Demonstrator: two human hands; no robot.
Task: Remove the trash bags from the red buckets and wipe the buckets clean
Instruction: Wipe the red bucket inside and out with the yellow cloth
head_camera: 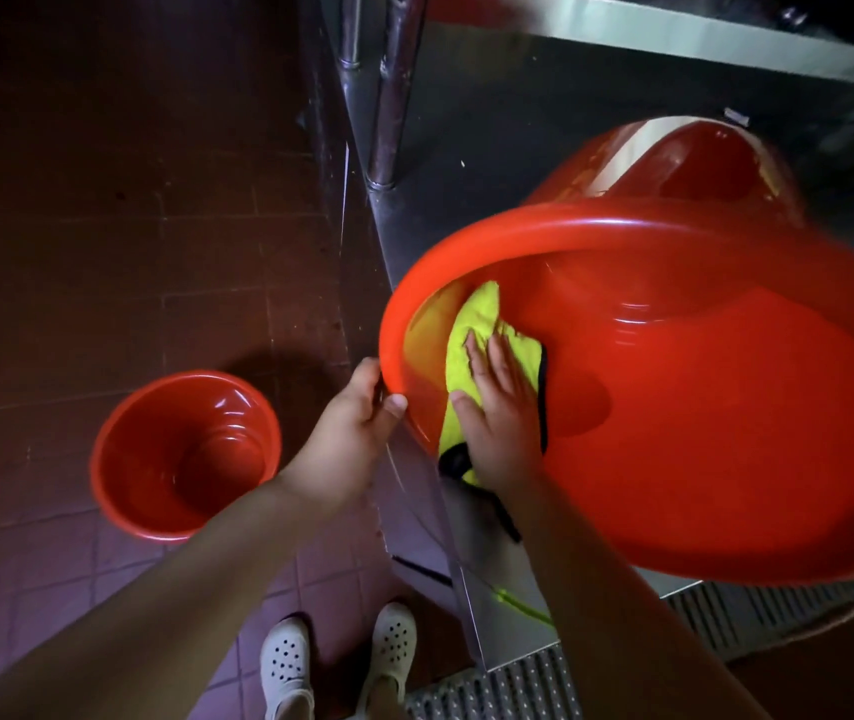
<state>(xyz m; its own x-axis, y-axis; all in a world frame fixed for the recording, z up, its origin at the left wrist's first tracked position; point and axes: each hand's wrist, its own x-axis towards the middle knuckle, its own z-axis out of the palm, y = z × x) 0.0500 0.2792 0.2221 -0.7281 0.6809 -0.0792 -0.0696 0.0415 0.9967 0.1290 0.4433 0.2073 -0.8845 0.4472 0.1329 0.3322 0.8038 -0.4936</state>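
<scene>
A large red bucket [726, 418] is tilted toward me at the right, its mouth facing me. My left hand [352, 418] grips its rim at the left edge. My right hand [497, 407] reaches inside and presses flat on a yellow-green cloth [471, 324] with a dark trim, held against the bucket's inner left wall. The cloth's lower end hangs out over the rim. A second red bucket [186, 454] stands upright on the floor at the left, with no bag in it. No trash bag is in view.
A steel cabinet [466, 148] with pipes rises behind the tilted bucket, and its shiny side mirrors the bucket. A metal floor grate [518, 683] runs along the bottom right. The floor is dark reddish tile [103, 252]. My white clogs [284, 662] stand below.
</scene>
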